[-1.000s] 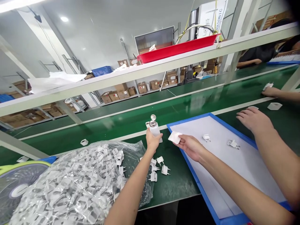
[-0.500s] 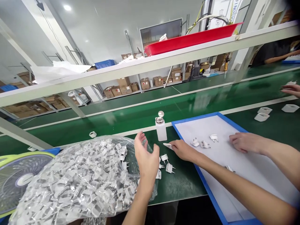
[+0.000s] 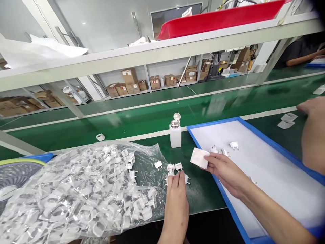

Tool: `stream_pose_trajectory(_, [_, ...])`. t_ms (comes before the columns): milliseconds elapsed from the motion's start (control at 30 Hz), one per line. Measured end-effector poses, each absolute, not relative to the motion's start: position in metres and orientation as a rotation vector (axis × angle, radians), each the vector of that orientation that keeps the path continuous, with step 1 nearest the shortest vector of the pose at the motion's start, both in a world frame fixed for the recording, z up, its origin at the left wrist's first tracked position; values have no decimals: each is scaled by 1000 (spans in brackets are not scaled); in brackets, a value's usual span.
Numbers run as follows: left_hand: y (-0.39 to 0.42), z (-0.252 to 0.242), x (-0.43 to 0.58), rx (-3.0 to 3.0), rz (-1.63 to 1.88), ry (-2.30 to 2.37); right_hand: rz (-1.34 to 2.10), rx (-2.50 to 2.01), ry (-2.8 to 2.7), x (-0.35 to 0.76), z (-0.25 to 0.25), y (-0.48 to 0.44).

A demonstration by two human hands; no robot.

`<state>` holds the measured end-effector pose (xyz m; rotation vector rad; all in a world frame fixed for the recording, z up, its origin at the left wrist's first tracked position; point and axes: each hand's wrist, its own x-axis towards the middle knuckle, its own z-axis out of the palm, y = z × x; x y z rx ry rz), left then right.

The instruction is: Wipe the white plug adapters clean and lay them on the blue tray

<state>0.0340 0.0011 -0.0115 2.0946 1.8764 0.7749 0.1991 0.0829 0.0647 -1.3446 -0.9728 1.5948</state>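
My left hand (image 3: pixel 176 203) reaches down onto a small group of white two-pin plugs (image 3: pixel 178 166), its fingers drawn together around one of them; the fingertips partly hide it. A folded white wipe (image 3: pixel 199 158) is pinched between the thumb and fingers of my right hand (image 3: pixel 225 169), over the left edge of the blue-framed tray (image 3: pixel 259 134). One more plug (image 3: pixel 158 165) lies apart on the clear bag's edge. To the left of my left hand, the clear plastic bag (image 3: pixel 149 152) holds a large heap of white plug parts (image 3: pixel 83 193).
A white pump bottle (image 3: pixel 175 137) with its metal lid up stands behind the plugs. Several plugs lie in the tray, including one (image 3: pixel 234 145) near its middle. Another person's hand (image 3: pixel 315 135) is over the tray's right side. A fan (image 3: pixel 15 179) sits at far left.
My left hand, open and raised before, has come down and right onto the plugs. My right hand has turned the wipe flat. The other person's hand has lifted away from the tray.
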Motion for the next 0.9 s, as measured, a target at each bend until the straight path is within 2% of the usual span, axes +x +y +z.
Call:
stream_pose_trajectory(233, [-11,-2,32,2009,666,1878,1565,-1318,-764,193,47,22])
stream_pose_trajectory(333, [-22,-2,29,1920,691,1817,1415,-1411,-1030,188,27,3])
stream_pose_trajectory(433, [-24,-4,29,1837,760,1745,1022,-1496,-1447,180,4,-10])
stream_pose_trajectory(567, [-20,-7,29,1755,868,1665,619,-1362,-1923,171,-21,-20])
stream_pose_trajectory(800, [-21,-20,29,1998,1002,1766,313,-971,-2300,185,-36,-31])
stream_pose_trajectory(900, [-21,-21,28,2116,1012,1756,318,-941,-2330,185,-36,-29])
